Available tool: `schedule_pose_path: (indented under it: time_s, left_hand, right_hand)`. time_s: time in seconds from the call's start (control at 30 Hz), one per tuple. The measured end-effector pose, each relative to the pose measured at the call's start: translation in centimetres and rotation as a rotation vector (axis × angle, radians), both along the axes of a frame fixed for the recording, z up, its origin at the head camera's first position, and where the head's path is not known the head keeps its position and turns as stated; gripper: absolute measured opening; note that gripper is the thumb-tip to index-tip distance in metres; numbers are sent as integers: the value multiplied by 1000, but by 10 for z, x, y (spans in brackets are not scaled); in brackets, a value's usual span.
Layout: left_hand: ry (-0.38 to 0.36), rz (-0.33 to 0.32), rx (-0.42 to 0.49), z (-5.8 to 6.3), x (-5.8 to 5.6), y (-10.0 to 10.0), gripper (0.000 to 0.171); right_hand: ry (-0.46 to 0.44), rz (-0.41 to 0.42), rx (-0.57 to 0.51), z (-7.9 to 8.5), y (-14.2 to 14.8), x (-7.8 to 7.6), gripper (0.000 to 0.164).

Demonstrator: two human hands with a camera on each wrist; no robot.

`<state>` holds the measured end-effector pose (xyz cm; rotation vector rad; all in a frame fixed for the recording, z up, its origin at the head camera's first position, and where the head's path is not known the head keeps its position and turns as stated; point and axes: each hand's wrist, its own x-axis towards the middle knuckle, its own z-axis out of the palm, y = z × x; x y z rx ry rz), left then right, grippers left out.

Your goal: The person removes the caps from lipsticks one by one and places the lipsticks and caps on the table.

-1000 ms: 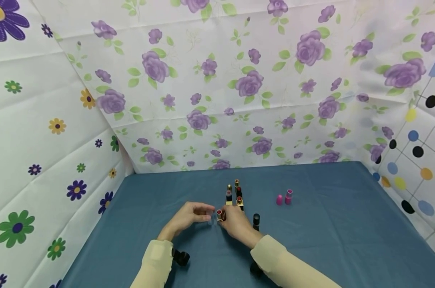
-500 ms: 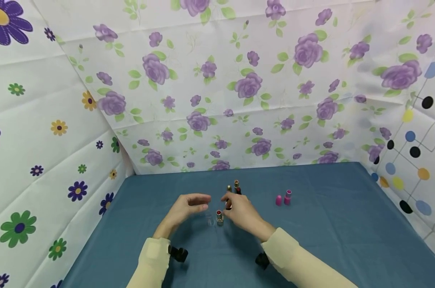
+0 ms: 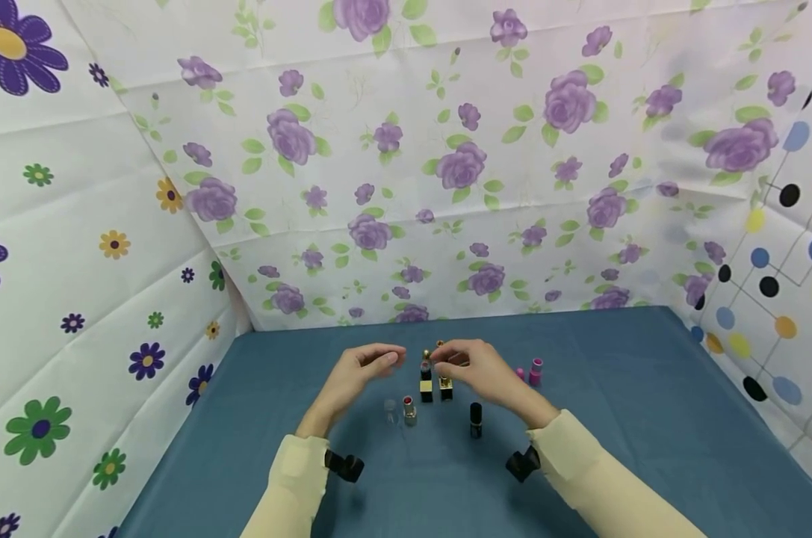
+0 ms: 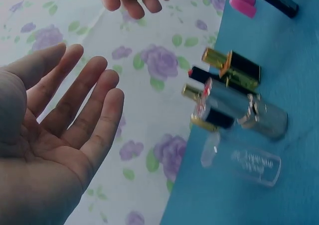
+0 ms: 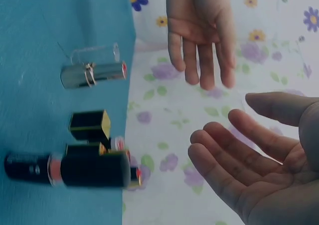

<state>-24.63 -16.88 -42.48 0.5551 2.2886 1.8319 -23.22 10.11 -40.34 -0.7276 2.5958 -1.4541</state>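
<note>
Both hands hover over the blue table, empty, with fingers relaxed. My left hand (image 3: pixel 355 381) is nearest the clear cap (image 3: pixel 391 411), and its palm shows in the left wrist view. My right hand (image 3: pixel 482 373) is held up behind the black tube (image 3: pixel 476 420), with several lipsticks behind its fingertips. An uncapped lipstick (image 3: pixel 409 412) with a red tip and a silvery, see-through base stands upright beside the clear cap. Just behind are two black-and-gold pieces, a left one (image 3: pixel 426 391) and a right one (image 3: pixel 446 389).
A pink lipstick (image 3: pixel 536 372) stands on the right, with its pink cap (image 3: pixel 520 373) partly hidden by my right hand. Farther back, a dark lipstick (image 3: pixel 425 369) rises behind the black-and-gold pieces. Floral cloth (image 3: pixel 379 187) hangs along the table's back edge.
My right hand has moved away from the uncapped lipstick, up and to the right, uncovering the black-and-gold pieces and black tube. My left hand has lifted from beside the clear cap.
</note>
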Motion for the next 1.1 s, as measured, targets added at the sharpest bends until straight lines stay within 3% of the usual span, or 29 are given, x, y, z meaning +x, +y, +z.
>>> schedule_pose_path:
  time_s: [0.4, 0.83, 1.1]
  left_hand:
    - [12, -103, 15, 9, -4, 30, 39]
    - [-36, -214, 4, 3, -2, 59, 38]
    - [9, -231, -65, -3, 0, 72, 33]
  right_hand:
    - [-75, -35, -37, -8, 35, -9, 29]
    - [-142, 0, -45, -28, 65, -10, 32]
    - [-211, 22, -75, -40, 77, -4, 34]
